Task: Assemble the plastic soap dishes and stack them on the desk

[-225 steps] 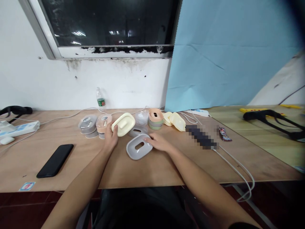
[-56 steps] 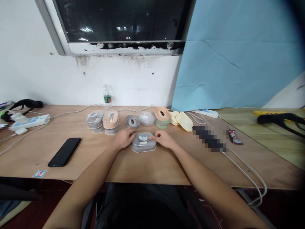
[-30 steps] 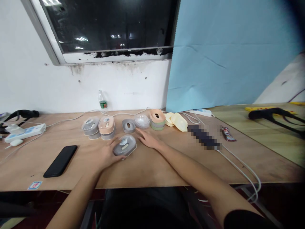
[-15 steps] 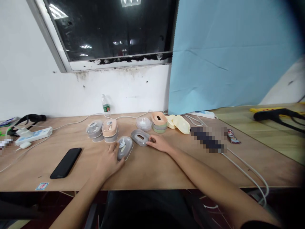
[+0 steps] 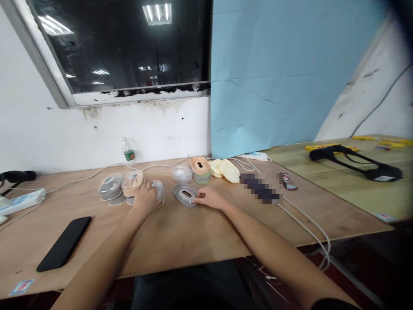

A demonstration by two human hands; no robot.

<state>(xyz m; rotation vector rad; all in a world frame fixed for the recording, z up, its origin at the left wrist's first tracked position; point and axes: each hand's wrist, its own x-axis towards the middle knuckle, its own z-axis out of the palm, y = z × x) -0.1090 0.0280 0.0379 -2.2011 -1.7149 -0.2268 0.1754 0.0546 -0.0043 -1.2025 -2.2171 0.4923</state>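
Note:
My left hand (image 5: 146, 199) is wrapped round a grey oval soap box (image 5: 159, 189) with a clear cover, beside the stacked boxes. Its fingertips are partly hidden behind the knuckles. With thumb and fingers, my right hand (image 5: 208, 198) pinches the right end of a grey oval slotted tray (image 5: 181, 192), which lies on the table. Left of my left hand stand a peach-topped soap box stack (image 5: 130, 183) and a grey one (image 5: 111, 187). Behind the tray sit a clear cover (image 5: 181, 173), a stack of peach and green slotted trays (image 5: 200, 170) and pale yellow oval pieces (image 5: 229, 171).
A black phone (image 5: 64, 244) lies at the left front. By the wall stands a plastic bottle (image 5: 128, 150). A power strip (image 5: 27, 201), white cables (image 5: 303, 211) and a small wrapped snack (image 5: 288, 181) lie about the table (image 5: 193, 241).
My left hand has carried the grey soap box away from me, up beside the peach-topped stack. My right hand stays on the grey tray. The view has turned to the right.

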